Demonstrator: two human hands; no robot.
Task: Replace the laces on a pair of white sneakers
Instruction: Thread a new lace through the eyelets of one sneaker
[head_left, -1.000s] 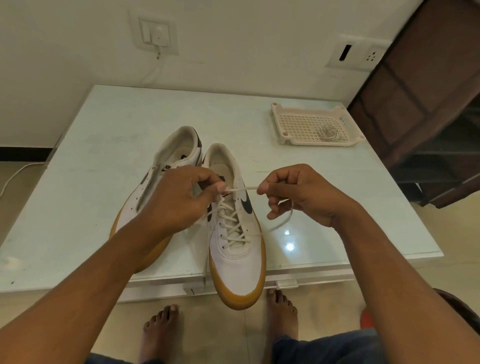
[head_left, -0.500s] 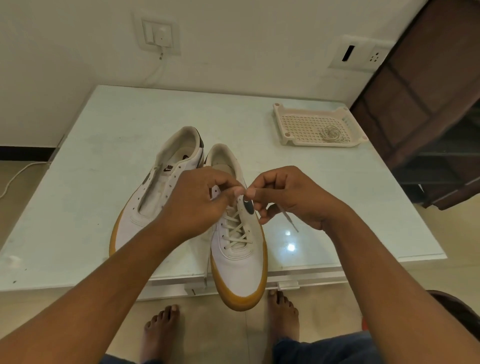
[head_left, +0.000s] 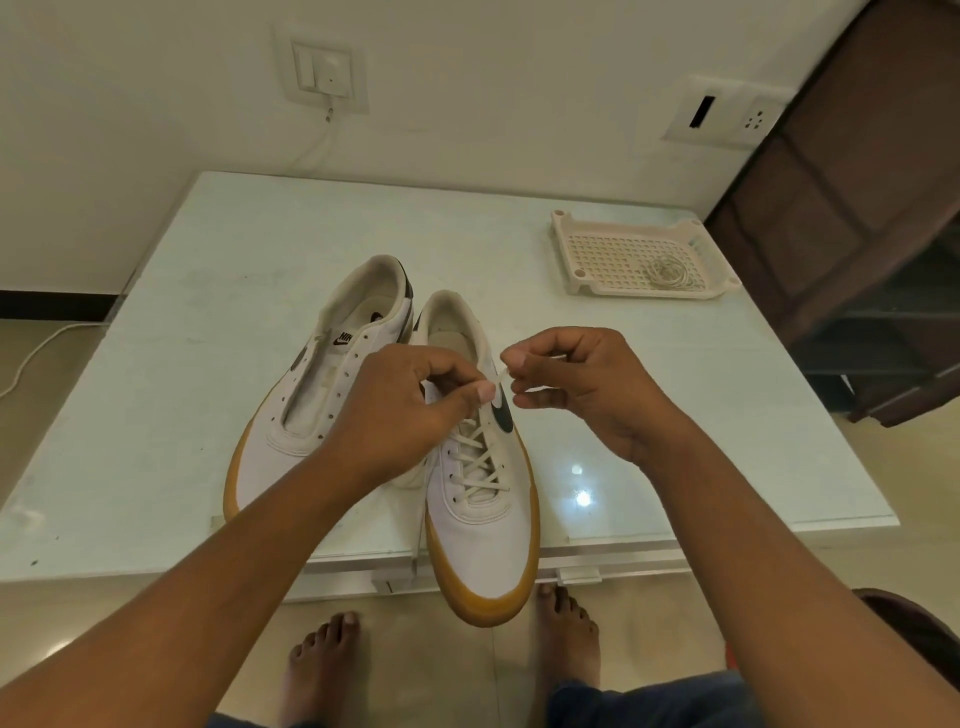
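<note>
**A:** Where is the lace sitting against the fingers?

**B:** From the left: the unlaced sneaker (head_left: 322, 410) is lying on the bench (head_left: 208, 312). The left hand (head_left: 400, 410) is hovering over the half-laced sneaker (head_left: 483, 525), fingers (head_left: 441, 370) curled, thumb and forefinger pinching the lace (head_left: 502, 375) by the upper eyelets. The right hand (head_left: 576, 384) is pinching the lace's free end just to the right.

**A:** Anything differing?

**B:** Half a second ago the fingertips were meeting. Now the right hand is sitting slightly apart, with a short stretch of lace showing between them. A coil (head_left: 667, 271) is lying in the tray (head_left: 563, 244), far right.
</note>
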